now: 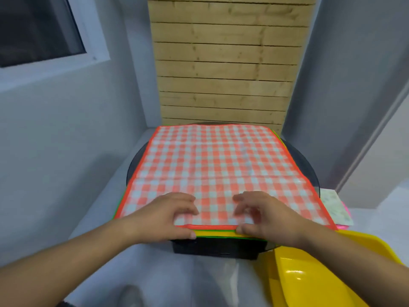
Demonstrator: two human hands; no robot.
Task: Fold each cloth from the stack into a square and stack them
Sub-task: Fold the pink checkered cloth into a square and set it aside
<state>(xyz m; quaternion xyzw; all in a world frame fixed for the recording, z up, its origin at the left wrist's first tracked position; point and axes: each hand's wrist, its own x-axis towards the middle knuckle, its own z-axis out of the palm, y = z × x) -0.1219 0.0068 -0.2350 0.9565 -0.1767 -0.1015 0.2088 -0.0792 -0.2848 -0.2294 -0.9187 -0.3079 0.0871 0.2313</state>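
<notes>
Pinching step: the first fold is just being set up; the checked cloth (212, 165) lies spread flat on top of the stack, which sits on the round dark table (132, 171).
Left hand (168, 216): narrow. The fingers are curled on top of the cloth near its front hem and the thumb is tucked at the edge below. It looks like a pinch on the hem, but I cannot tell whether only the top layer is caught.
Hem under left hand: the orange border is slightly raised there, so the top sheet seems to be separating. Roll the thumb to shed any lower layer before lifting.
Checked cloth, middle: crease lines run across it. Carrying the near hem straight away to the far hem should halve it cleanly, and matching the orange borders makes a good check.
Stack beneath (214, 233): yellow and green edges show just under the orange hem. These sheets look thin and slippery, so lift low and slowly to keep them from dragging along.
Right hand (263, 216): narrow too, mirroring the other, with curled fingers on top and the thumb against the front edge. Keep both hands level and apart so the hem stays taut and square.
Pale folded piece (334, 204): it rests on something pink just beside the table's right rim and is probably where the finished squares go.
Yellow plastic tray (321, 273): it sits near the right forearm, low at the right. Keep the elbow clear of it while reaching forward.
</notes>
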